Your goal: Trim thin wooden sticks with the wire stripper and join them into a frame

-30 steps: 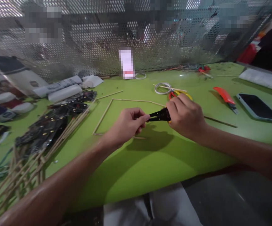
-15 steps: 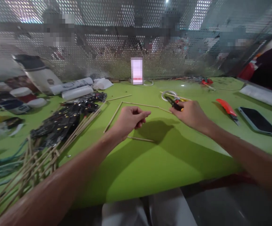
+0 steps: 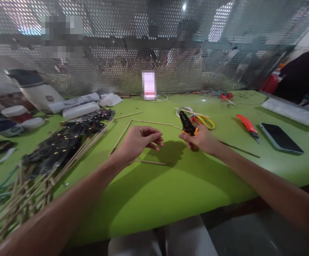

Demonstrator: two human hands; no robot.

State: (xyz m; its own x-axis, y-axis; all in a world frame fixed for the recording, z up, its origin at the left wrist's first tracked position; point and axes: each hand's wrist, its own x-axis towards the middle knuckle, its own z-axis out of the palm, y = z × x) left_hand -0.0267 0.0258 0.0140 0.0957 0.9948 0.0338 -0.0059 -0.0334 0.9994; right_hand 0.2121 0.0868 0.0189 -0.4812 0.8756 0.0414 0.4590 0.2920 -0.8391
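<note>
1. Filling most of the lower view, a bright green, smooth-topped table [image 3: 149,213] runs beneath both hands.
2. Along its far side stands a grey, perforated metal screen [image 3: 111,46].
3. On the left, a loose bundle of long, pale, thin wooden sticks [image 3: 83,151] lies beside a shiny black heap with gold dots [image 3: 61,142].
4. Near the middle, an open, angular outline of thin pale sticks [image 3: 151,122] lies flat on the table, partly hidden by the left hand.
5. The left hand [image 3: 141,142] is raised over that outline, thumb reaching forward and fingers loosely curled below it; whether the tips pinch anything small, I cannot tell.
6. The right hand [image 3: 201,139] has its fingers wrapped around a black, plier-like tool with yellow-orange grips [image 3: 186,122], its head pointing up and away from the person.
7. Well to the right lies a dark-screened phone in a pale blue case [image 3: 281,138], near an orange-red utility knife [image 3: 246,123].
8. Just beyond the tool rests a white, ring-shaped roll [image 3: 177,112].
</note>
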